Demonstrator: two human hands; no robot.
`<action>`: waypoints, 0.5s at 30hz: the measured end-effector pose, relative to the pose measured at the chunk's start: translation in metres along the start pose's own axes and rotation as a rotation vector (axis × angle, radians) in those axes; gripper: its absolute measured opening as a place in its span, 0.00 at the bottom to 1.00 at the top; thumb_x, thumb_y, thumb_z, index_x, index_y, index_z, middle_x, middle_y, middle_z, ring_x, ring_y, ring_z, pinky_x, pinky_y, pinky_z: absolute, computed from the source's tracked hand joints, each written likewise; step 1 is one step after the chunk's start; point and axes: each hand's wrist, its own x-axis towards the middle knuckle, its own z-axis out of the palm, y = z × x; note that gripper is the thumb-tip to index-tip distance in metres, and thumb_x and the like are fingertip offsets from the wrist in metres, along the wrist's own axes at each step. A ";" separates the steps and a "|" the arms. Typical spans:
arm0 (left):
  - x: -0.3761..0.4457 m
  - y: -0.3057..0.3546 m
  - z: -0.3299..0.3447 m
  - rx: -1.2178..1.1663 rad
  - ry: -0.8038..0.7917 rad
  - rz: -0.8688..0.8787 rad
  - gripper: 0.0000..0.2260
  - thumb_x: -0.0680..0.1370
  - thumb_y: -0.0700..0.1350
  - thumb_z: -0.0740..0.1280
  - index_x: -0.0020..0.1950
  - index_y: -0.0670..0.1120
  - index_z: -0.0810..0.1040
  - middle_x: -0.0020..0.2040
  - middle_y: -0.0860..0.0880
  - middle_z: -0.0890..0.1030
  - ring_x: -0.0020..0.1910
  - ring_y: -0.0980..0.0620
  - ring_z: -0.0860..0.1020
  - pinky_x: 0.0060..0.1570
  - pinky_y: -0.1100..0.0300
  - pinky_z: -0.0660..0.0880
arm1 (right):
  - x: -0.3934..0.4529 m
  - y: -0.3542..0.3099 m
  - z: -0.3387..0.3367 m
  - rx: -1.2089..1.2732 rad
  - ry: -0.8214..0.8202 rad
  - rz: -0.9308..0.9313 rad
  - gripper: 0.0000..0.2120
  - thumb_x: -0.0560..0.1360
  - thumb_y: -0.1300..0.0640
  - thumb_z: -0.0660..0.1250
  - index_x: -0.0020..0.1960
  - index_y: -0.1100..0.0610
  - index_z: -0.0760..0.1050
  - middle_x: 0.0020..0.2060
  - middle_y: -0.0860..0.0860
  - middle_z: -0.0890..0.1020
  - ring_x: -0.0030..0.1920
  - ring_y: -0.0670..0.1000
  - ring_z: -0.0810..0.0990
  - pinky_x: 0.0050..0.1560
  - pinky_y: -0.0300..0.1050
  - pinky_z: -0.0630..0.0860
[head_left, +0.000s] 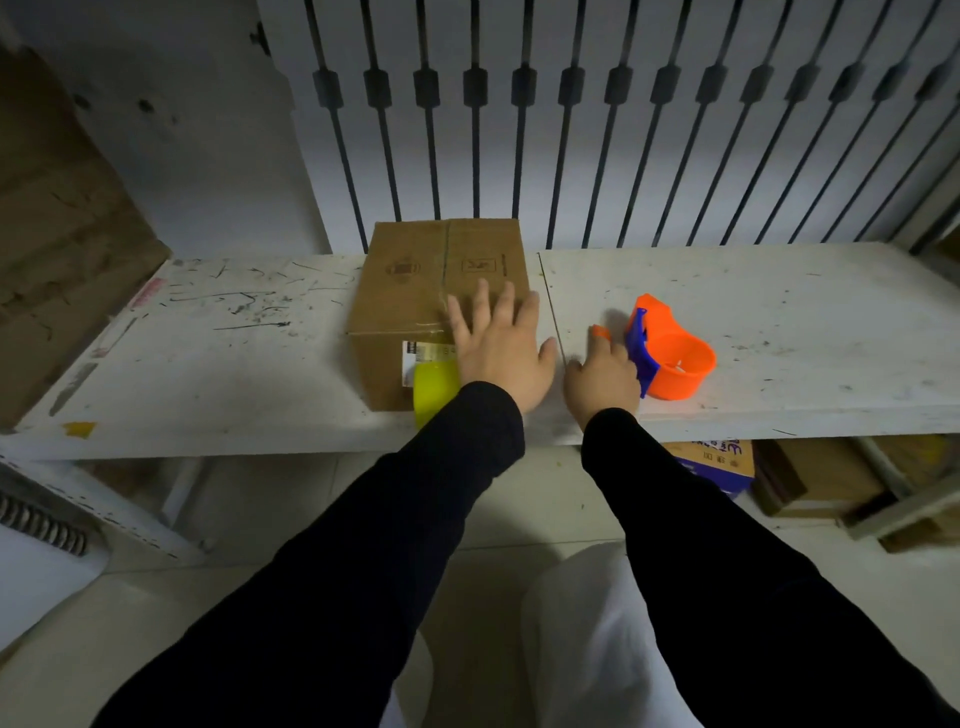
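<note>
White counter (234, 364), scuffed and marked, carrying all items. Cardboard box (410, 280), closed, with a taped seam along its top, stands at mid-counter against the barred wall panel. The left grip (498, 348) lies flat on the near right part of the box top, fingers straight and spread, released, grasping nothing; the box thus sits directly beneath and to the left of it. Orange tape dispenser (675, 358) with a blue blade guard lies on the counter well to the right of the box. The right grip (602, 376) is at the dispenser's left side, against the blue part; its fingertips are hidden, so whether it grasps the dispenser cannot be told. Yellow tape roll (434, 389) stands on edge against the box's near face, just below the left wrist.
</note>
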 end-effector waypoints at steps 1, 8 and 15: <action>0.000 0.005 0.004 0.005 -0.004 0.011 0.26 0.79 0.56 0.54 0.76 0.51 0.55 0.78 0.46 0.56 0.78 0.42 0.47 0.72 0.39 0.37 | 0.002 0.005 0.004 -0.014 -0.021 0.015 0.26 0.77 0.55 0.57 0.74 0.57 0.57 0.68 0.61 0.69 0.64 0.64 0.70 0.63 0.55 0.68; 0.000 0.013 0.028 0.042 -0.030 0.030 0.27 0.78 0.54 0.57 0.75 0.50 0.57 0.79 0.46 0.52 0.77 0.43 0.48 0.73 0.39 0.38 | 0.014 0.018 0.024 -0.112 -0.030 0.144 0.20 0.79 0.60 0.53 0.69 0.66 0.59 0.64 0.64 0.71 0.63 0.63 0.71 0.62 0.53 0.70; 0.000 0.007 0.033 0.060 -0.024 0.058 0.31 0.77 0.54 0.59 0.77 0.50 0.51 0.79 0.46 0.50 0.78 0.44 0.47 0.73 0.40 0.37 | 0.024 0.018 0.027 0.053 -0.106 0.348 0.17 0.78 0.61 0.56 0.65 0.68 0.62 0.63 0.65 0.70 0.63 0.63 0.71 0.63 0.52 0.70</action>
